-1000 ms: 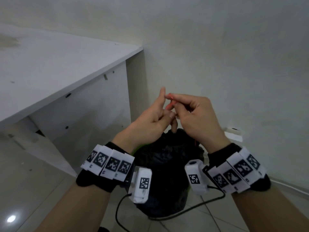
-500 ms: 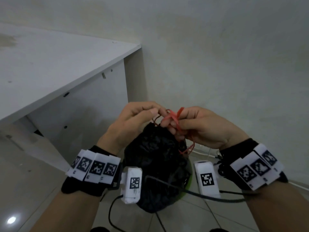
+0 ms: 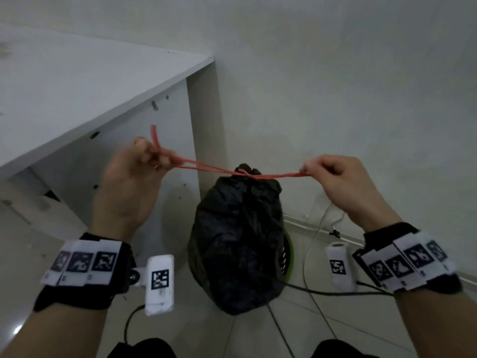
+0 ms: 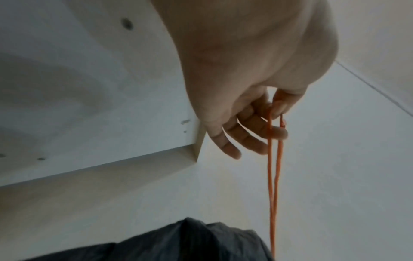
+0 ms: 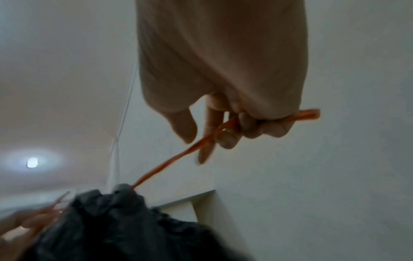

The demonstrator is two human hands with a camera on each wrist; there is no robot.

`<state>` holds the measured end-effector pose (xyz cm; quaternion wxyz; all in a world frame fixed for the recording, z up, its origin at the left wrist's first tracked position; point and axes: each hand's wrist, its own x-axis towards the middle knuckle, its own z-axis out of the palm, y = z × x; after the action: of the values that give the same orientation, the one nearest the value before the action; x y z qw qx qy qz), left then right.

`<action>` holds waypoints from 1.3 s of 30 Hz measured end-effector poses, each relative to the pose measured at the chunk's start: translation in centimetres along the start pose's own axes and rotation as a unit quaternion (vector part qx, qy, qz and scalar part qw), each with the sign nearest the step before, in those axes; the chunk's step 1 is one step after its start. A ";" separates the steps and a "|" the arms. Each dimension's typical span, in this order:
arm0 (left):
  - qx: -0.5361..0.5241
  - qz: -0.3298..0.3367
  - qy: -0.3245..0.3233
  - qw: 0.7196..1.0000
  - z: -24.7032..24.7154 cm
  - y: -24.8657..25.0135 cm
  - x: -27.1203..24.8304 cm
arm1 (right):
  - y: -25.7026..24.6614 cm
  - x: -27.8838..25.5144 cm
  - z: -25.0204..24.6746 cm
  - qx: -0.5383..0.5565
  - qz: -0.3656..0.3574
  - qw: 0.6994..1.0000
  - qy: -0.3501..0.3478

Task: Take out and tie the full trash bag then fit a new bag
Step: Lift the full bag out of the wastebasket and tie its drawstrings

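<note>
A full black trash bag (image 3: 238, 244) stands on the floor with its neck gathered. A red drawstring (image 3: 206, 167) crosses at the neck and runs taut to both sides. My left hand (image 3: 149, 156) pinches the left end of the drawstring (image 4: 273, 159), up and left of the bag (image 4: 178, 242). My right hand (image 3: 312, 169) pinches the right end of the drawstring (image 5: 178, 157), right of the bag (image 5: 116, 226). A green bin (image 3: 287, 257) peeks out behind the bag's lower right side.
A white desk (image 3: 77, 81) with a side panel stands to the left, close behind my left hand. A white wall (image 3: 335, 73) is right behind the bag. Thin cables (image 3: 317, 236) lie on the tiled floor at the right.
My hands were together over the bag's neck handling the red drawstring. They have now pulled apart to left and right, stretching the string tight across the neck.
</note>
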<state>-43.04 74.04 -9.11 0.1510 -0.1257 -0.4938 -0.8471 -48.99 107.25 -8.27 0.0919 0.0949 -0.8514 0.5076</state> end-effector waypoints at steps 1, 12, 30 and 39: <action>-0.022 -0.013 0.052 0.998 -0.8 0.0 0.1 | 0.8 -0.3 -0.7 -0.052 -0.008 0.998 -0.019; 0.562 0.105 0.099 0.814 -0.7 -5.3 -1.9 | 2.3 -3.3 -1.4 -0.331 0.057 0.935 -0.118; 0.518 -0.088 -0.298 0.797 1.2 -12.5 -5.3 | 6.2 -4.5 10.9 0.200 0.196 0.952 -0.125; 0.447 -0.287 -0.056 0.845 0.8 -15.6 -3.5 | 8.9 -8.1 12.1 -0.138 -0.150 0.959 -0.196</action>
<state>-45.72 82.49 -22.48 -0.0870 0.0557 -0.8406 -0.5317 -44.20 101.25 -23.47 0.0103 0.3059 -0.8905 0.3366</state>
